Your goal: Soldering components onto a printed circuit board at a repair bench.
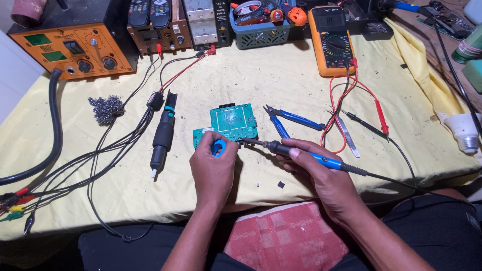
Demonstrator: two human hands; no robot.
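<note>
A green circuit board (231, 122) lies on the yellow cloth (261, 80) in the middle of the bench. My left hand (213, 168) rests at the board's near edge and grips a small blue spool (218, 148). My right hand (314, 170) holds a blue-handled soldering iron (301, 153), whose tip points left and meets the board's near right corner. The iron's black cord runs off to the right.
Blue cutters (288, 119) and tweezers (345, 134) lie right of the board, a black hot-air handle (163, 135) and steel wool (106, 108) left. An orange station (70, 50), power supply (203, 22), basket (261, 32) and orange multimeter (331, 40) with red and black probes line the back. A bulb (464, 130) lies far right.
</note>
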